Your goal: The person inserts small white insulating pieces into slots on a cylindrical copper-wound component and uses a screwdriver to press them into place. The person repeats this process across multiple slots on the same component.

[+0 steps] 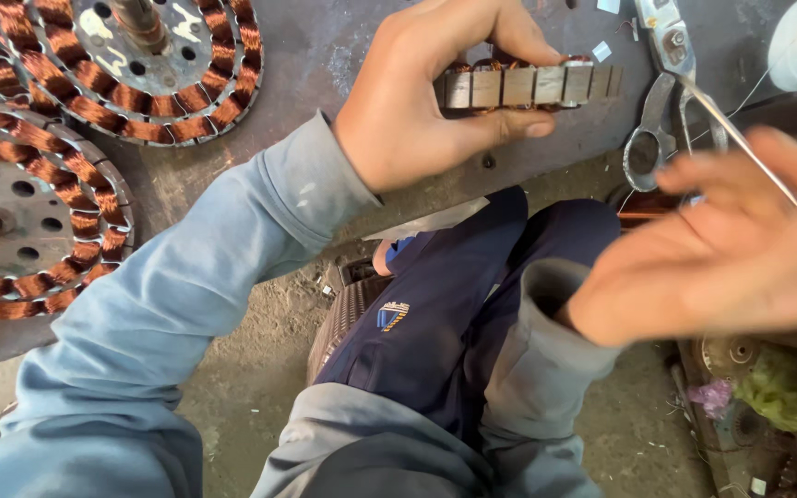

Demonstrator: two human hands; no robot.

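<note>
— Two hands in view; what has your left hand [426, 92] got?
— It's clamped around a small stator [529, 86] with copper windings, thumb below and fingers on top, held over the dark metal bench [343, 55].
— And your right hand [731, 240]?
— Blurred, palm up and fingers spread, a thin wire [740, 138] running across them; whether you pinch it, I cannot tell. Scissors [671, 92] lie just behind, two wound stators [140, 65] at far left.

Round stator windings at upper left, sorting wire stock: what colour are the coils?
Copper-orange coils, clearest in the head view.
</note>
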